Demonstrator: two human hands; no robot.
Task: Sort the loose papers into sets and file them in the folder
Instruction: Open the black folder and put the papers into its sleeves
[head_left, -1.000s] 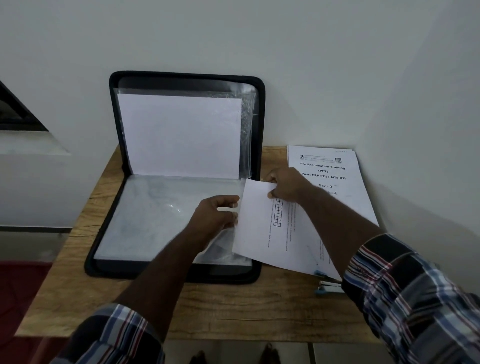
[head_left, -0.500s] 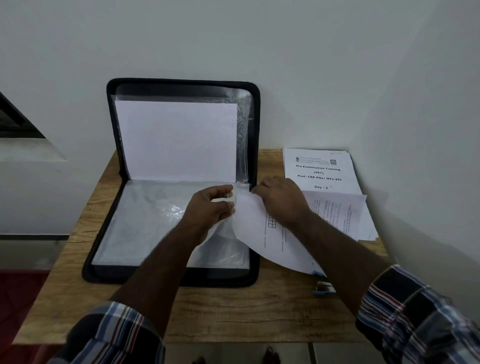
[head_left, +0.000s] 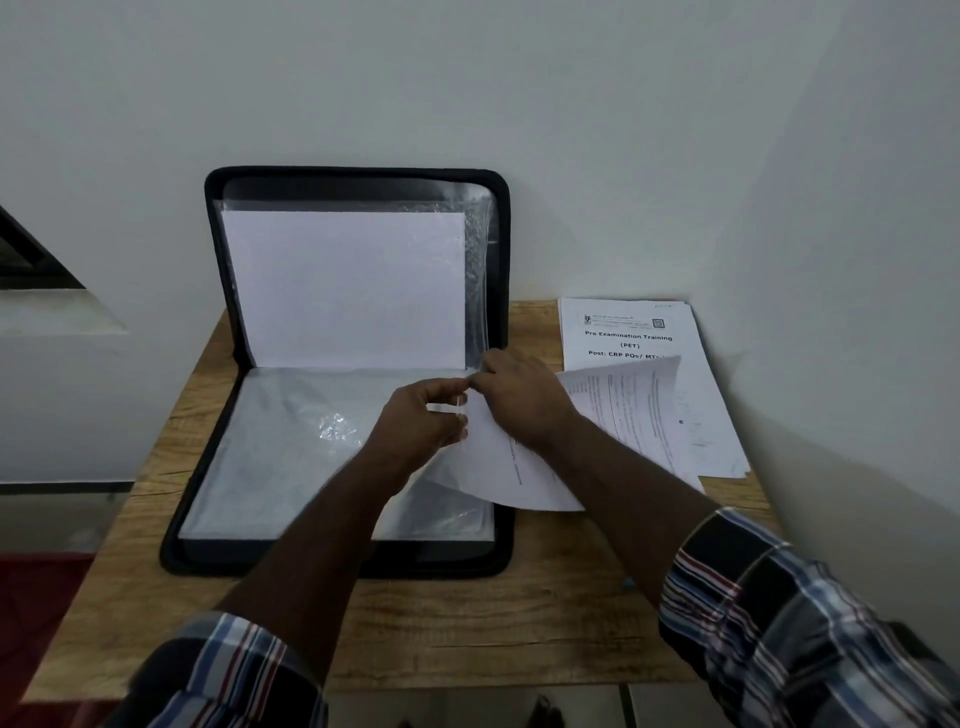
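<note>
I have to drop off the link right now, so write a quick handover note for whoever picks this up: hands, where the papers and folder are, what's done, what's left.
Left hand: fingers pinch the open edge of a clear sleeve on the folder's flat half.
Right hand: grips the printed sheets at their leading edge, at the sleeve's mouth; the sheets bow upward behind the hand.
Folder: black, open on the wooden table, its back half propped against the wall with a white sheet already in a sleeve.
Stack of loose papers: right of the folder, "Pre Examination Training" on top.
Done: one set filed.
Left: slide these sheets in, then sort and file the stack.
</note>
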